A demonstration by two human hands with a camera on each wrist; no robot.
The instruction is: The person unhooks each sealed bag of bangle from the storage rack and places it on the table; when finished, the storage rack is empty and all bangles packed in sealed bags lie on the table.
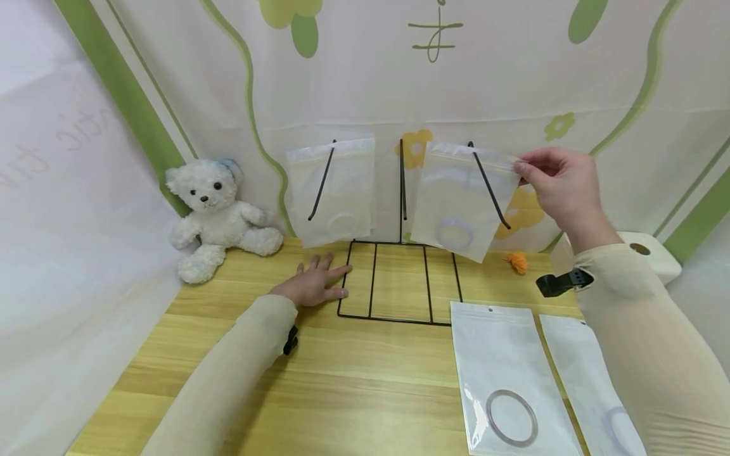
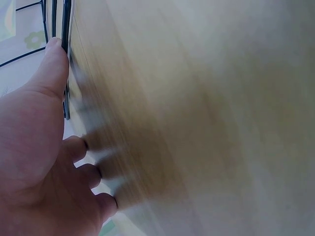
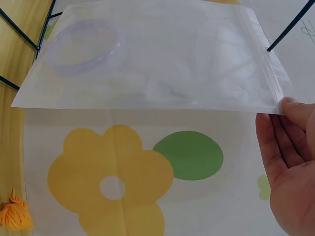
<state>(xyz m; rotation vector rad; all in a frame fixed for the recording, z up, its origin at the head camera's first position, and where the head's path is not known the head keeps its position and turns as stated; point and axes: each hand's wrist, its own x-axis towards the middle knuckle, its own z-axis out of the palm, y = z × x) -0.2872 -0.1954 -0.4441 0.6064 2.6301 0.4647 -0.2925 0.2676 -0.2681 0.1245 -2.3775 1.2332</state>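
My right hand (image 1: 567,183) pinches the upper right corner of a translucent zip bag (image 1: 433,199) between thumb and fingers. The bag hangs on the right prong (image 1: 492,190) of a black wire display rack (image 1: 393,320), tilted, with a pale bangle (image 3: 83,46) showing through near its bottom. Another zip bag (image 1: 353,190), also with a ring shape inside, hangs on the left prong (image 1: 322,183). On the table, my left hand (image 1: 308,286) lies with fingers spread at the left side of the rack's base; its thumb (image 2: 53,66) meets the wire in the left wrist view.
Two more zip bags, one (image 1: 502,348) in full view with a bangle and one (image 1: 582,361) partly under my right forearm, lie at front right. A white teddy bear (image 1: 219,218) sits at left. Orange yarn (image 1: 518,261) and a white box (image 1: 656,253) are behind right.
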